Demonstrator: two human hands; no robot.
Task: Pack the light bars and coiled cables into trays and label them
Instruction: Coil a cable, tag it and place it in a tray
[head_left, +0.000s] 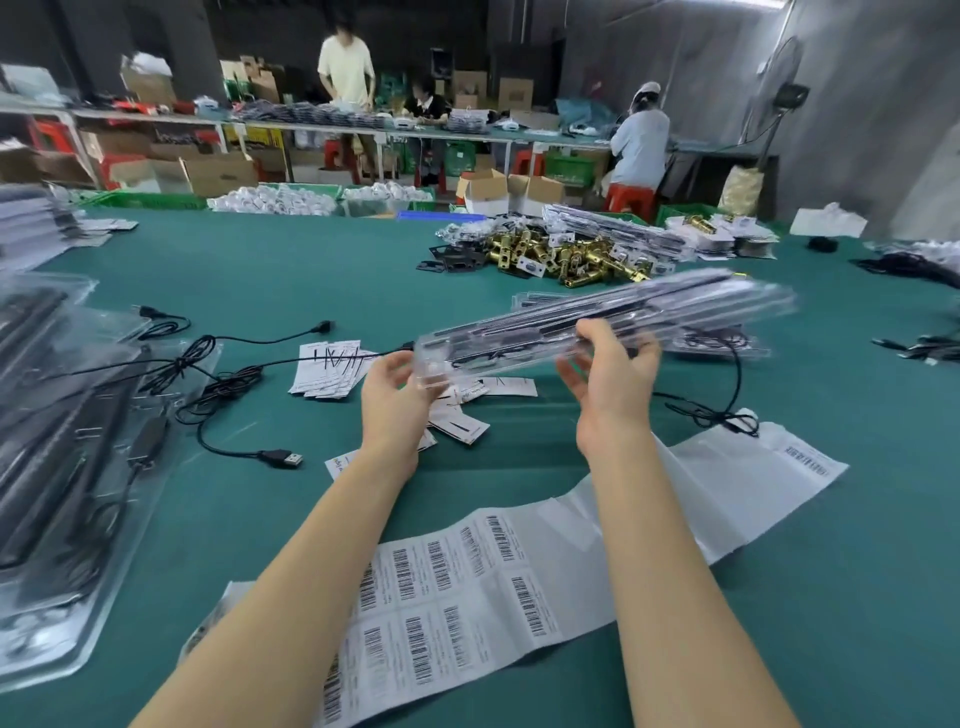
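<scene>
We held a clear tray (613, 317) of dark light bars above the green table (311, 270), blurred and tilted up to the right. Our left hand (397, 397) gripped its near end; our right hand (610, 376) curled around its middle. A barcode label sheet (467, 597) lay below, loose black cables (223, 374) at left.

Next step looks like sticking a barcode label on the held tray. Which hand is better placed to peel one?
Probably right: the right hand only loosely supports the tray, while the left hand grips its end. The label sheet lies below both.
</scene>
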